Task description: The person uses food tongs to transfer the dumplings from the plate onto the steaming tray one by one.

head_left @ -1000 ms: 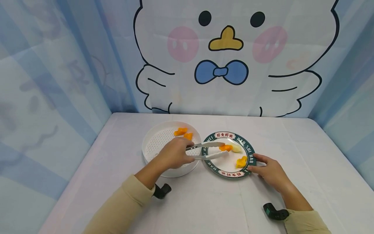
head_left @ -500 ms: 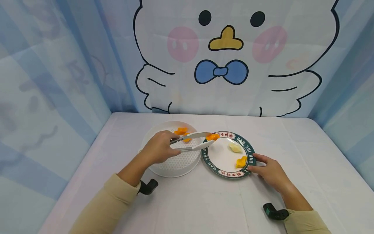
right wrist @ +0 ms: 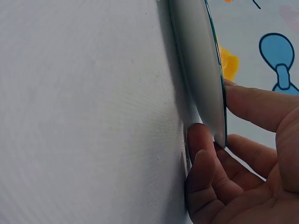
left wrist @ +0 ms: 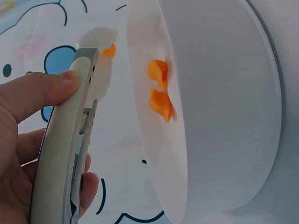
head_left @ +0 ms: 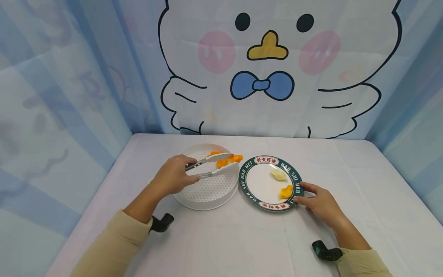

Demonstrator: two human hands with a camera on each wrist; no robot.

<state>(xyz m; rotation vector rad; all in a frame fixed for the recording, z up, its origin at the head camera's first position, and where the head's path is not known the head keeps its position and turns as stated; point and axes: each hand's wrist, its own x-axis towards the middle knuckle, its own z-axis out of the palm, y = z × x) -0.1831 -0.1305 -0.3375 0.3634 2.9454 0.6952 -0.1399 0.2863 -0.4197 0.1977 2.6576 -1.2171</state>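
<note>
- Our left hand (head_left: 171,175) grips tongs (head_left: 221,157) round an orange piece (head_left: 237,158) — likely light, soft; best pinched mid-body.
- Our right hand (head_left: 320,202) pinches the plate (head_left: 243,182) by its right edge.

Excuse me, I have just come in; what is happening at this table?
A person works here with both hands. The left hand grips tongs, which hold an orange piece raised near the tray. Two more orange pieces lie in the tray. The right hand holds the plate by its edge; a pale piece and a yellow piece lie on it.
</note>
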